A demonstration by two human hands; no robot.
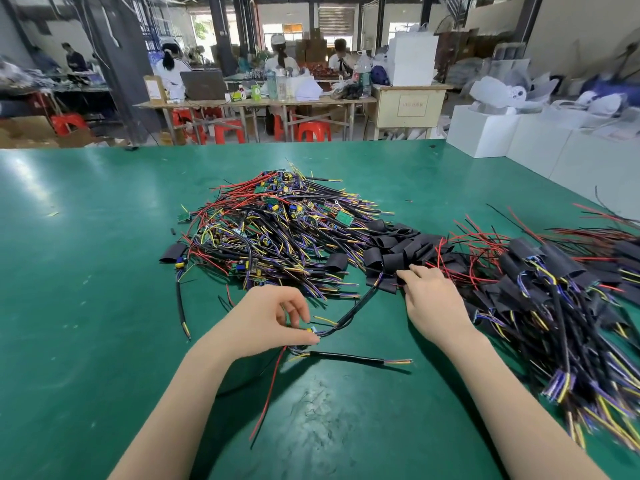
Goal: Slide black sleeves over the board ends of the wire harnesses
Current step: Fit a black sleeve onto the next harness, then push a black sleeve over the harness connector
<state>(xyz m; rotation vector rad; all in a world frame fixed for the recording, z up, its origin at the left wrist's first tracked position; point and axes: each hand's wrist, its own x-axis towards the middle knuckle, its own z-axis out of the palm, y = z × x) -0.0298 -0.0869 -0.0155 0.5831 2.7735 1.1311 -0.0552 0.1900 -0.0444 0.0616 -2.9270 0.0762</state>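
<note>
Pinching harness (341, 320) (left hand (277, 318))

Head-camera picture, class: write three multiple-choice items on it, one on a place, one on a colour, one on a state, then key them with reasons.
1. Where does the pile of loose black sleeves lie?
A. beside the right hand
B. on the floor
C. in a box

2. What colour is the table mat?
A. white
B. green
C. red

3. What is the left hand doing?
A. resting flat
B. pinching a wire harness
C. holding scissors

Key: 1 A, the right hand touches the pile's edge. 2 B, the mat is green throughout. 3 B, thumb and fingers close on its board end.
</note>
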